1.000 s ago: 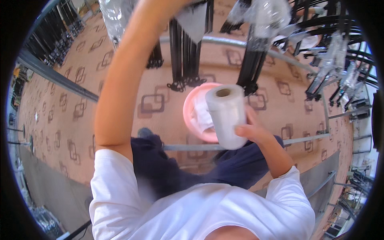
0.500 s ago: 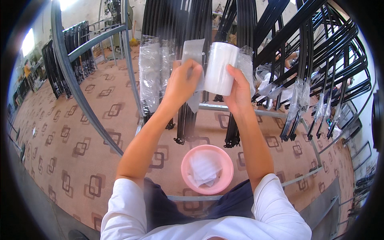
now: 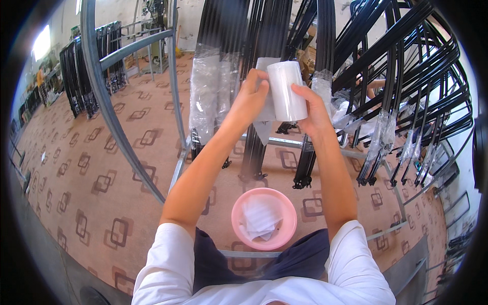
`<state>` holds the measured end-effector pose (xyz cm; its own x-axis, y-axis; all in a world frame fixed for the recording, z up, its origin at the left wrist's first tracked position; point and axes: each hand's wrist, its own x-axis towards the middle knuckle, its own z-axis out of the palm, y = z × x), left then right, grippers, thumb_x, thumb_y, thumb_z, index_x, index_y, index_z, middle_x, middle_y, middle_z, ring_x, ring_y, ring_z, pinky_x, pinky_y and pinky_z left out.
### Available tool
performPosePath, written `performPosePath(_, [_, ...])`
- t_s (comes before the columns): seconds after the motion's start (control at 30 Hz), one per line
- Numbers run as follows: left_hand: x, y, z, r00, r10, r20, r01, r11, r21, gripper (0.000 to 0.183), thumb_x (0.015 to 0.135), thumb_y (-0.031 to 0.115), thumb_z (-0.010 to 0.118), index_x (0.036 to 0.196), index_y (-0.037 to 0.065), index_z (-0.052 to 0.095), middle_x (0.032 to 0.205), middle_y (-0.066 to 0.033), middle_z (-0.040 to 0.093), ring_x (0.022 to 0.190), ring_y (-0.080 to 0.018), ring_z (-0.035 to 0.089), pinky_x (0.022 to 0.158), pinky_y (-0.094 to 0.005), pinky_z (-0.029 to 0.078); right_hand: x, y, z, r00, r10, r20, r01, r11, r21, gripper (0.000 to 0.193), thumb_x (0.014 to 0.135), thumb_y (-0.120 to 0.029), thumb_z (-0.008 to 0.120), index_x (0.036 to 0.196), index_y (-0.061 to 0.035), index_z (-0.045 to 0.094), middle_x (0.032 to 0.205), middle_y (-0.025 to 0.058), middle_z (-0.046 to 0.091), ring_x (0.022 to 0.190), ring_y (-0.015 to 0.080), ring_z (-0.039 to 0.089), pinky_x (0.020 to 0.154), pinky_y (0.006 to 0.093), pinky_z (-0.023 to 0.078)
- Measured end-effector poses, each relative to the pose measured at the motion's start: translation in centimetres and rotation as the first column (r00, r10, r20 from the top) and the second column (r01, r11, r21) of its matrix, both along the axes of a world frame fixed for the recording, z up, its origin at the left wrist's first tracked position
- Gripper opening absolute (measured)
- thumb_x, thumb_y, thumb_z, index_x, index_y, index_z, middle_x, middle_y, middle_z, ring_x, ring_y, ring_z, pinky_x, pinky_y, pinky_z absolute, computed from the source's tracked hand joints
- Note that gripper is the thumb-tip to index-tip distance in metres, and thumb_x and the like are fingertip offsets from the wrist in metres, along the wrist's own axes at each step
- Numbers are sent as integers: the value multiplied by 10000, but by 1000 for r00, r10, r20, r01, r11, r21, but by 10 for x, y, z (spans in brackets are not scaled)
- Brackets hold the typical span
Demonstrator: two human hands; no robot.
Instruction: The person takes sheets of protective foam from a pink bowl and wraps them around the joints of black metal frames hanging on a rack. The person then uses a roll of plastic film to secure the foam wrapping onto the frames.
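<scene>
My right hand (image 3: 316,109) grips a white roll of clear plastic film (image 3: 288,91), thumb on its side, in front of the hanging black bars. Close to the roll's left side, my left hand (image 3: 251,96) is closed with fingers curled toward the thumb; what they hold, if anything, is hidden. Behind both hands a pale wrapping sheet (image 3: 263,133) lies against a bundle of black bars (image 3: 252,157), its lower corner hanging down. To the left, another bar bundle is wrapped in clear plastic (image 3: 205,96).
A pink basin (image 3: 291,223) with folded white sheets (image 3: 260,217) stands on the patterned carpet below my hands. Grey metal frame posts (image 3: 119,122) rise at left. More black bars (image 3: 401,96), some plastic-wrapped at their ends, hang at right, with a person (image 3: 373,87) partly visible behind.
The view has shifted, so the scene sits farther right. My left hand has moved nearer to the film roll, and the roll now covers part of the pale sheet.
</scene>
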<state>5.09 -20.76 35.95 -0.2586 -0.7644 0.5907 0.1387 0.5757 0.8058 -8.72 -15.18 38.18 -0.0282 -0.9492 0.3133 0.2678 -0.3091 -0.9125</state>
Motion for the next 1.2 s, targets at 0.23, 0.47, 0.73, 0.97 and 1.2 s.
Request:
performPosePath(0.23, [-4, 1, 1, 964, 249, 93, -217, 940, -265, 123, 848, 142, 405, 911, 37, 415, 831, -214, 523, 803, -396, 501, 700, -437, 386, -5, 3, 2, 997, 11, -79, -11, 1000, 0, 464, 693, -286, 638, 1004, 33, 508, 879, 96, 566, 788, 158, 558, 679, 271, 441])
performPosePath(0.47, [-4, 4, 4, 974, 209, 88, -180, 948, -264, 111, 849, 159, 426, 833, 56, 465, 735, -91, 477, 692, -194, 454, 621, -313, 371, -7, 4, 1, 999, -10, -44, 11, 1000, 8, 480, 690, -302, 641, 1024, 13, 503, 915, 94, 556, 832, 169, 543, 721, 283, 428])
performPosePath(0.73, [2, 6, 9, 994, -107, 26, 108, 994, -35, 116, 855, 170, 459, 803, 72, 492, 756, 18, 461, 682, -46, 407, 577, -200, 344, -19, 4, 0, 1000, -1, 20, 0, 1000, 19, 454, 704, -301, 630, 1024, 0, 514, 926, 86, 559, 852, 172, 533, 741, 302, 421])
performPosePath(0.97, [-17, 7, 0, 994, -72, -81, 71, 997, -15, 146, 807, 164, 514, 849, 24, 508, 791, -82, 515, 754, -127, 478, 679, -272, 389, -17, 9, 3, 999, 2, 52, -3, 1000, 8, 453, 714, -298, 627, 1031, 2, 511, 931, 84, 560, 852, 166, 536, 740, 295, 423])
performPosePath(1.2, [-29, 9, -4, 977, 213, 15, -205, 956, -210, 126, 818, 146, 475, 786, 26, 499, 751, -87, 526, 727, -177, 511, 652, -312, 402, -15, 18, 10, 1000, -19, -13, 19, 1000, 21, 443, 718, -297, 626, 1022, 4, 509, 912, 93, 560, 811, 167, 552, 690, 303, 453])
